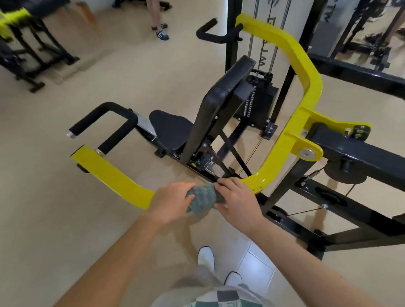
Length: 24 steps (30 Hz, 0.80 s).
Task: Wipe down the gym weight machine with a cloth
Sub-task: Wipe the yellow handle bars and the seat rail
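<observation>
A black weight machine with a padded backrest [220, 105] and seat [169, 129] carries a yellow lever arm [296, 85] that curves round to a flat yellow bar [108, 174] at the left. A grey-green cloth [202, 199] is draped over the yellow arm at its lowest bend, hiding that stretch. My left hand [170, 203] grips the cloth's left side. My right hand [238, 202] pinches its right side. Both hands sit right on the arm.
Black foam handles [101, 118] stick out at the left end of the arm. The machine's black frame [361, 159] and weight stack [259, 98] fill the right. Another yellow machine [14, 34] stands far left. A person's legs [158, 19] stand at the back. My feet are below.
</observation>
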Each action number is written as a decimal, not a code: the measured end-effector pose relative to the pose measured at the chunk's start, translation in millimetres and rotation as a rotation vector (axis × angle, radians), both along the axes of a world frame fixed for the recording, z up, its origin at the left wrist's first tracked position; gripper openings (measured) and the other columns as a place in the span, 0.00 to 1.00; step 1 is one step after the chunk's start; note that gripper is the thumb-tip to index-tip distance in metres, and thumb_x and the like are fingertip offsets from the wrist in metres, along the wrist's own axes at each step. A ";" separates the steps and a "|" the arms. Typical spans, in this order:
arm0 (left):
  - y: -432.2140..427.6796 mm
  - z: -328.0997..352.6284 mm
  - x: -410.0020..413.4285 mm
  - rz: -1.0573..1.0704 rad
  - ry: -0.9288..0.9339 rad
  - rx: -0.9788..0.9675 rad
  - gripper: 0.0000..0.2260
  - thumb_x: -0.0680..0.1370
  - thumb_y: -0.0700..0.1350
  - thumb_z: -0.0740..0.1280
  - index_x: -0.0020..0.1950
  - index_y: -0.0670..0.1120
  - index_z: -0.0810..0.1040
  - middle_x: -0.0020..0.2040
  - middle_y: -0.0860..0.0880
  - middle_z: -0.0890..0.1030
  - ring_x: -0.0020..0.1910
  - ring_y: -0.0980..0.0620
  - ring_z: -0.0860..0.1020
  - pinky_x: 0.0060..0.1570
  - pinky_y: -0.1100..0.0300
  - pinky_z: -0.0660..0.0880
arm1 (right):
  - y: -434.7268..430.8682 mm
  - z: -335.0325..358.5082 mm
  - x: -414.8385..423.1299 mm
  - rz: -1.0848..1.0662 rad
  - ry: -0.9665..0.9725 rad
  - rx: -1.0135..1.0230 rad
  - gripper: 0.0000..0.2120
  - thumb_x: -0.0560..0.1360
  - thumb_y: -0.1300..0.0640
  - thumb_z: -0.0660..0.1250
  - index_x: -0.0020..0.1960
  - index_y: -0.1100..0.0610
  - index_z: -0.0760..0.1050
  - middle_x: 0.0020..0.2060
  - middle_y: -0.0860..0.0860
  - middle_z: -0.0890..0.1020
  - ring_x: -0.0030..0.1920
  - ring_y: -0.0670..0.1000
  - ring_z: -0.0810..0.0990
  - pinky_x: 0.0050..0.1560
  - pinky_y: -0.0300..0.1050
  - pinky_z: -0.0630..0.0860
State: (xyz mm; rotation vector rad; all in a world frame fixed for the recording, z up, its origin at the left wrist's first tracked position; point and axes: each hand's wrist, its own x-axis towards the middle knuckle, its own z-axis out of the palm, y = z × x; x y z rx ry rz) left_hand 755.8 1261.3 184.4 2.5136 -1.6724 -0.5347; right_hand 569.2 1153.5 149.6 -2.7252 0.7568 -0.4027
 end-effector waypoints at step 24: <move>142.0 -44.9 198.9 -0.123 -0.238 -0.775 0.16 0.81 0.53 0.69 0.62 0.45 0.84 0.69 0.48 0.79 0.70 0.50 0.76 0.66 0.50 0.75 | 109.8 19.8 200.9 0.092 0.030 0.289 0.28 0.77 0.49 0.71 0.74 0.54 0.70 0.66 0.50 0.75 0.63 0.53 0.75 0.62 0.50 0.75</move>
